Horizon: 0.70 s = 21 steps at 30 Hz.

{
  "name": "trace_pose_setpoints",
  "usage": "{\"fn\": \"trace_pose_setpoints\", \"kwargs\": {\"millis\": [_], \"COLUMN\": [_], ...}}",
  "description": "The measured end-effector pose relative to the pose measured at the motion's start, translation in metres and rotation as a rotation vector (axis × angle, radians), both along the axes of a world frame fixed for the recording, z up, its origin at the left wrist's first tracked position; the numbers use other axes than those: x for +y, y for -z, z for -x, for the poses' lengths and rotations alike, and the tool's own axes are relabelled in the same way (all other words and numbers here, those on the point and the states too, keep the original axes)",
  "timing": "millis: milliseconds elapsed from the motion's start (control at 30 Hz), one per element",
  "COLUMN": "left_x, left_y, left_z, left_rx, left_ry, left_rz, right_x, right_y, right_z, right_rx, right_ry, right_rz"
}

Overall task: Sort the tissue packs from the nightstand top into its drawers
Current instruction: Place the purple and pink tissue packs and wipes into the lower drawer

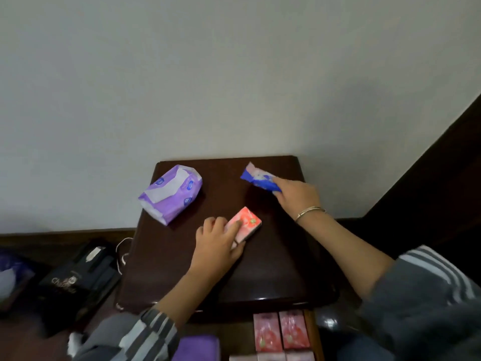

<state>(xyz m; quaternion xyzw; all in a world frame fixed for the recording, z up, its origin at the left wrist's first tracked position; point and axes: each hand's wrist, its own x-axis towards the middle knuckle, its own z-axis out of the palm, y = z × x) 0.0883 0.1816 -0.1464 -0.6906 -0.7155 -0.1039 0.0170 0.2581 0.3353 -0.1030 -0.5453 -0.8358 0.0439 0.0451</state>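
The dark brown nightstand top [182, 256] holds three tissue packs. My left hand [217, 243] grips a small pink pack [247, 223] near the middle of the top. My right hand [296, 195] holds a blue and white pack [257, 178] by its end at the far right. A larger purple pack [171, 192] lies untouched at the far left corner. Below the front edge, the open drawer [311, 334] holds several pink packs [279, 332] in rows and a purple pack [197, 347] to their left.
A black gift bag [75, 280] with white cord handles stands on the floor left of the nightstand. A pale wall rises behind. Dark wood furniture [429, 165] runs along the right side.
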Motion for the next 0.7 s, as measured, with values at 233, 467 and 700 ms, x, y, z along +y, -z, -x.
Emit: {"fn": "trace_pose_setpoints", "kwargs": {"millis": [233,467,700], "left_x": [-0.082,-0.129,-0.173], "left_y": [-0.030,-0.046,-0.013], "left_z": [-0.001,-0.048,-0.063], "left_rx": [-0.252,-0.210,-0.309], "left_ry": [-0.112,0.137,0.180], "left_rz": [-0.122,-0.195,-0.071], "right_x": [-0.094,-0.204,-0.220], "right_y": [-0.019,-0.029,0.007], "right_z": [-0.002,-0.050,-0.114], "right_rx": [0.524,1.047,1.023], "right_ry": [0.044,0.212,0.430], "right_rz": [0.302,0.898,0.937]}}
